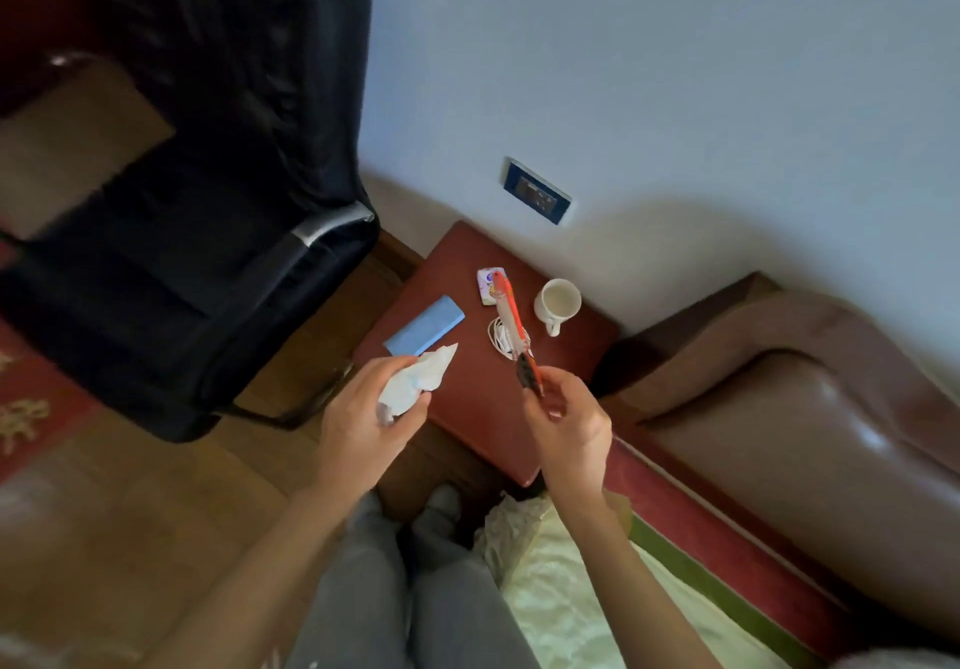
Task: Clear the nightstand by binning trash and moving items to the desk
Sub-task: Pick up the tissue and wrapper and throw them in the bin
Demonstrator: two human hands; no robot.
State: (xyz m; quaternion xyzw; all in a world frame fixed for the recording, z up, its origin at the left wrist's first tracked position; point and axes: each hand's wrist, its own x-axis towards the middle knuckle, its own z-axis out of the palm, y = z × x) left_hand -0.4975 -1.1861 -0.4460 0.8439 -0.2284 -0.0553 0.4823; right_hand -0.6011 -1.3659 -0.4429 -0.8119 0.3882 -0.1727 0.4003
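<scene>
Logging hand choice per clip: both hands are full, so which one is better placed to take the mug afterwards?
Probably right. The right hand, pinching the orange wrapper, is nearer the white mug; the left hand grips the crumpled tissue near the blue case.

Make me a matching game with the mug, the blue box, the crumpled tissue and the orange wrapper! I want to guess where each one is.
Things:
1. white mug
2. blue box
3. crumpled tissue
4. orange wrapper

Places:
A. pinched in the right hand
B. on the nightstand, nearest the black chair
C. gripped in the left hand
D. on the nightstand, close to the wall

Pairs: 1-D, 2-B, 3-C, 4-A
</scene>
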